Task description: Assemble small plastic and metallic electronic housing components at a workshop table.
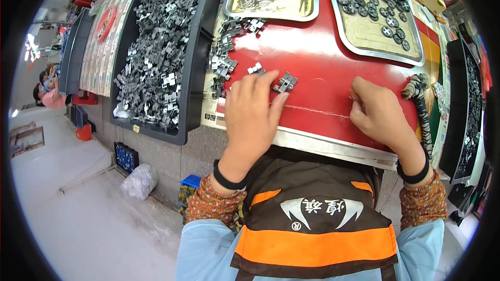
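My left hand [252, 114] lies over the left part of the red work surface [317, 80], its fingers stretched out and the thumb apart. Just right of its thumb and index fingertips is a small dark grey plastic part [286, 81] with a blocky, notched shape. A lighter grey piece [254, 68] shows beyond the fingers, partly covered by them. My right hand [380, 112] is over the right side of the surface with its fingers curled into a pinch. Whatever it may hold is hidden by the fingers.
A deep black bin [192, 67] of similar grey parts stands at the left, with a loose pile [223, 54] beside it. Beyond are a metal tray [315, 8] of metal pins and another tray [359, 49] of small black wheels. A tape-wrapped hammer-like tool [423, 109] lies at the right.
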